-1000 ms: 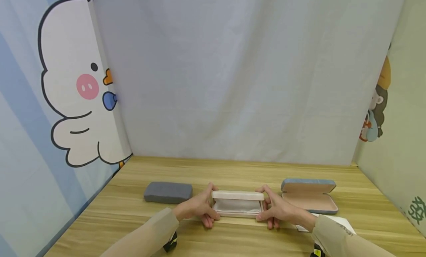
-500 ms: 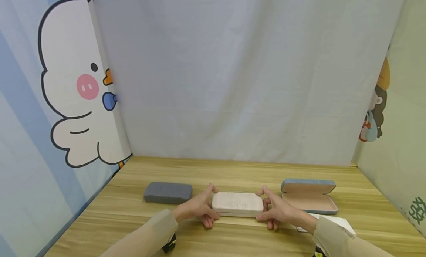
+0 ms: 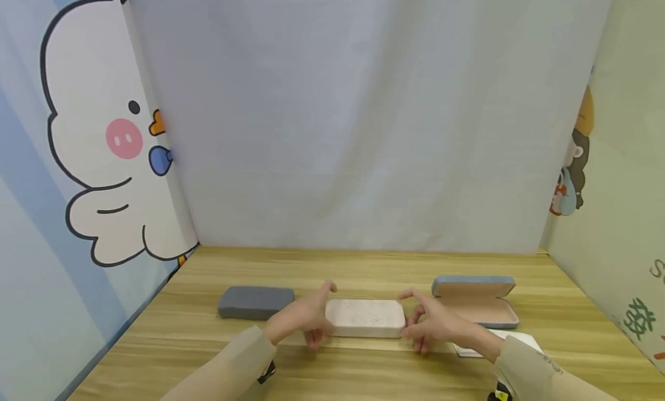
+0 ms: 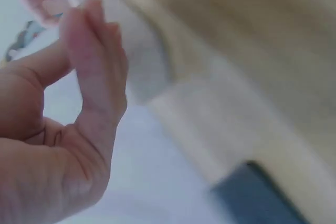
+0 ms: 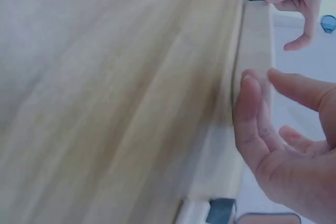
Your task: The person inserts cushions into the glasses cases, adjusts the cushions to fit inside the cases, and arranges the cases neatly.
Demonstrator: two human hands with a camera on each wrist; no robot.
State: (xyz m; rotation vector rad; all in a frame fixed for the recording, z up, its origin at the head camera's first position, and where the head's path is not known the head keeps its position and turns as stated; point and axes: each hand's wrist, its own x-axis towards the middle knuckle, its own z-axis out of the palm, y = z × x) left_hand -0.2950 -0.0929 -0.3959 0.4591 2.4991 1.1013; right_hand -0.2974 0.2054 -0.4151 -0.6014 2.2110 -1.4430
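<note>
A shut white glasses case lies on the table between the two hands. At its left end is my left hand, thumb near the front corner and index finger raised off the lid. My right hand hovers beside the right end, its index finger extended over the back corner without a grip. In the left wrist view, fingers overlap the end of the case. The right wrist view shows thumb and fingers spread along the case's pale side.
A closed grey glasses case sits to the left. To the right, an open blue glasses case shows its pink lining, with a white sheet or cloth in front of it, partly under the right forearm. A pale curtain hangs behind the table.
The white case's lid has come down from half raised to shut. Both hands have since loosened from its ends and drawn slightly apart. The head view has shifted a little.
</note>
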